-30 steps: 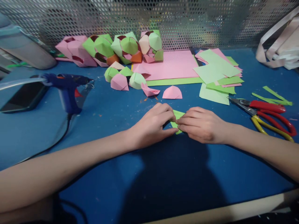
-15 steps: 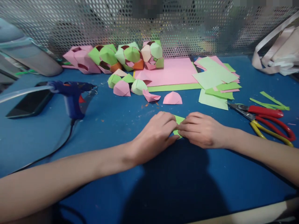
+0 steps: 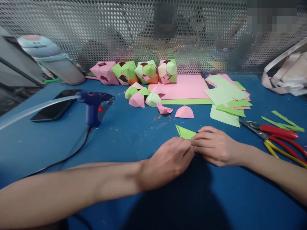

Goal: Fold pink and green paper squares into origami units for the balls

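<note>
A small folded piece of light green paper (image 3: 185, 132) lies on the blue table, its upper part showing beyond my fingers. My left hand (image 3: 169, 161) is closed in a pinch at the paper's near edge. My right hand (image 3: 217, 147) presses its bunched fingers on the paper's right side, fingertips meeting those of the left. The paper's lower part is hidden under both hands. Just beyond are a pink folded paper piece (image 3: 184, 112) and a pink boat-like folded piece (image 3: 164, 109).
A blue glue gun (image 3: 92, 110) stands at left beside a phone (image 3: 56, 107) and a tilted bottle (image 3: 59, 64). Paper balls (image 3: 126, 72) line the metal mesh behind. Cut paper sheets (image 3: 225, 91), red- and yellow-handled pliers (image 3: 275, 129) and green strips (image 3: 285, 121) lie at right.
My left hand has turned and closed at the near edge of the green paper, which now shows as a folded triangle beyond my fingers. The camera view has shifted, moving the scene lower and rightward.
</note>
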A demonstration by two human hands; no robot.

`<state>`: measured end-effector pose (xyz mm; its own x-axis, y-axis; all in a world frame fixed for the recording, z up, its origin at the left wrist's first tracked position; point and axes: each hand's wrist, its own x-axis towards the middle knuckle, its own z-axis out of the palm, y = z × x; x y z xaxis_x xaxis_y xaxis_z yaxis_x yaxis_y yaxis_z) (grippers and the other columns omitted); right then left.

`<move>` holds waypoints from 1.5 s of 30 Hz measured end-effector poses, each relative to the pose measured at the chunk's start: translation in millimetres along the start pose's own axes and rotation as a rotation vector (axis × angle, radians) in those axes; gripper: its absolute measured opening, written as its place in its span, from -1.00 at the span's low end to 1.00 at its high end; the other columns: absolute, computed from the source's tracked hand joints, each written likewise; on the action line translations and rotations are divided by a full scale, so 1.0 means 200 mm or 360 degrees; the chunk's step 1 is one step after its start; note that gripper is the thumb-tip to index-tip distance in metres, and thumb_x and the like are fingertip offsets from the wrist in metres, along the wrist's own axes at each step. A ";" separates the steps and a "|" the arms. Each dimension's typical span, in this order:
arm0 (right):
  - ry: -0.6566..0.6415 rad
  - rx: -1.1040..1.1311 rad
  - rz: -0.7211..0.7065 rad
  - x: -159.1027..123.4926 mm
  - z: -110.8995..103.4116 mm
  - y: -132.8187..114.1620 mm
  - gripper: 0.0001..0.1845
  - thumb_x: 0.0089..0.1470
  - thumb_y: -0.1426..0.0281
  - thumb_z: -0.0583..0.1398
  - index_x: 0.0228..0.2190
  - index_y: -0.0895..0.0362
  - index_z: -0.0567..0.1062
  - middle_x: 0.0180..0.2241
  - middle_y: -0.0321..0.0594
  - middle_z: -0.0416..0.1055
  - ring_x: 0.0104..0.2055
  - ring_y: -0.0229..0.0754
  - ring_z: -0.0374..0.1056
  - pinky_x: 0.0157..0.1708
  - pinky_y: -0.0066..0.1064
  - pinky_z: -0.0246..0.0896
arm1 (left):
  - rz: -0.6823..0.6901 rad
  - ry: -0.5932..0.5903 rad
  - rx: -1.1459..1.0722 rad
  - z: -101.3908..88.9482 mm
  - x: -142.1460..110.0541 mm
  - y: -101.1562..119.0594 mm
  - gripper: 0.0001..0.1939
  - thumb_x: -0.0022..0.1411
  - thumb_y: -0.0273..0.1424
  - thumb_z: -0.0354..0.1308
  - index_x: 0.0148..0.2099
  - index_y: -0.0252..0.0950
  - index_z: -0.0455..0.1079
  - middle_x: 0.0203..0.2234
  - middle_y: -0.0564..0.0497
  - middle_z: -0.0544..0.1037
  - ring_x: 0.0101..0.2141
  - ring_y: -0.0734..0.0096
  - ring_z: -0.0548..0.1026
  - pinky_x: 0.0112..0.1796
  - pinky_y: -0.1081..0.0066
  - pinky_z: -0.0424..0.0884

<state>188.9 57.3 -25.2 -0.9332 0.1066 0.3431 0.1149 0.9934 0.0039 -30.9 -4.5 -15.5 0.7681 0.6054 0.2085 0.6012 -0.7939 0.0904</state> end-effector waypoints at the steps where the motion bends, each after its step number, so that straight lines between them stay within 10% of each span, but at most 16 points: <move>1: -0.0002 0.0004 -0.0001 0.00 0.00 0.00 -0.73 0.13 0.46 0.10 -0.13 0.21 0.48 -0.11 -0.08 0.50 -0.05 -0.14 0.38 0.04 -0.13 0.15 | 0.0027 -0.0012 0.0030 0.00 0.00 0.00 -0.69 0.39 -0.56 -0.27 -0.28 -0.37 0.28 -0.35 -0.05 0.39 -0.32 0.39 0.32 -0.25 0.36 0.31; 17: 0.0173 0.0108 0.0464 -0.01 -0.05 -0.02 -0.67 0.11 0.49 0.13 -0.06 0.18 0.45 -0.05 -0.08 0.48 0.04 -0.09 0.34 0.02 -0.14 0.22 | 0.0098 0.0005 0.0138 -0.02 0.01 0.00 -0.72 0.35 -0.56 -0.19 -0.35 -0.34 0.29 -0.43 -0.05 0.38 -0.43 0.36 0.27 -0.36 0.35 0.27; 38: -0.0532 0.0394 0.0386 0.22 -0.12 0.12 -0.53 0.27 0.38 -0.03 0.19 0.10 0.22 0.20 -0.18 0.22 0.29 -0.09 0.02 0.26 0.01 -0.21 | 0.0201 0.0144 0.0140 0.02 0.01 0.01 -0.76 0.30 -0.61 -0.14 -0.34 -0.39 0.31 -0.41 -0.09 0.41 -0.37 0.32 0.33 -0.27 0.30 0.38; 45: -0.0430 0.0416 0.0560 0.08 -0.15 0.08 -0.48 0.21 0.31 0.09 0.19 0.08 0.24 0.17 -0.14 0.28 0.26 -0.08 0.11 0.26 0.00 -0.13 | 0.0193 0.0078 0.0073 0.01 0.01 0.00 -0.74 0.33 -0.59 -0.17 -0.30 -0.38 0.32 -0.38 -0.09 0.41 -0.34 0.33 0.33 -0.23 0.32 0.36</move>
<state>185.9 73.2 9.1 -0.9121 0.4091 0.0262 0.3809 0.8694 -0.3147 -28.7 -2.8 -16.0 0.8248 0.5008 0.2625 0.5149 -0.8571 0.0171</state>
